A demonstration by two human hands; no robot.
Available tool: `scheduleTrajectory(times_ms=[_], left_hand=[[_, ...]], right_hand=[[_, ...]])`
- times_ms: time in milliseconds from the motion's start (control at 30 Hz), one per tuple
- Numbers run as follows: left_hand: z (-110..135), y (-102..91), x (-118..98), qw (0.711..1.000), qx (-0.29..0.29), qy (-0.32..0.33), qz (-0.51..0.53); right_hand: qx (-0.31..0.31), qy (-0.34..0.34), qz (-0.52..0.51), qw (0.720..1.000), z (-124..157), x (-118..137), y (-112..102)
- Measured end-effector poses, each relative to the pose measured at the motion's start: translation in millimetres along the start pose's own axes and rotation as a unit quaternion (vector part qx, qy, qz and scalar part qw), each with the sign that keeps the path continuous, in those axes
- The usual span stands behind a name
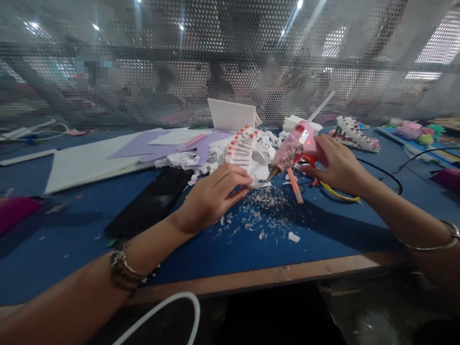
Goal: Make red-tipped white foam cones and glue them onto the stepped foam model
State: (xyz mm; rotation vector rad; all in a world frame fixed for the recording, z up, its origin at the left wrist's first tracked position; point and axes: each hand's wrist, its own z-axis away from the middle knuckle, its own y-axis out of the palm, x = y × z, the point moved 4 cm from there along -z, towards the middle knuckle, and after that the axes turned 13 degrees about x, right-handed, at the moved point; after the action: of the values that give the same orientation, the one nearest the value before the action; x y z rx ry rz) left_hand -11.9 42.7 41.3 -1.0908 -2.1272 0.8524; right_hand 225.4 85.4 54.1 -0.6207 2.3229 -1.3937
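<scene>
My left hand is closed at the middle of the table, thumb and fingers pinching the near end of a white ribbed paper piece with red-tipped points along its edge. In my right hand is a pink hot glue gun, with a clear glue stick poking out of its back. The gun's dark nozzle points down and left, close to the left fingertips and the white paper; whether it touches cannot be made out. Below the gun lies an orange marker.
Paper shavings litter the blue table. A black phone-like slab, purple sheets and a white board lie left. At right are a white red-dotted piece, scissors with yellow handles and a black cable. Perforated metal stands behind.
</scene>
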Motion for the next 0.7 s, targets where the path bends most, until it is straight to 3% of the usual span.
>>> scheduleTrajectory(times_ms=[700], left_hand=[[1.6,0.6,-3.6,1.0,0.004,0.001,0.016]], right_hand=[[0.003,-0.021,0.033,0.999,0.1,9.7,6.6]])
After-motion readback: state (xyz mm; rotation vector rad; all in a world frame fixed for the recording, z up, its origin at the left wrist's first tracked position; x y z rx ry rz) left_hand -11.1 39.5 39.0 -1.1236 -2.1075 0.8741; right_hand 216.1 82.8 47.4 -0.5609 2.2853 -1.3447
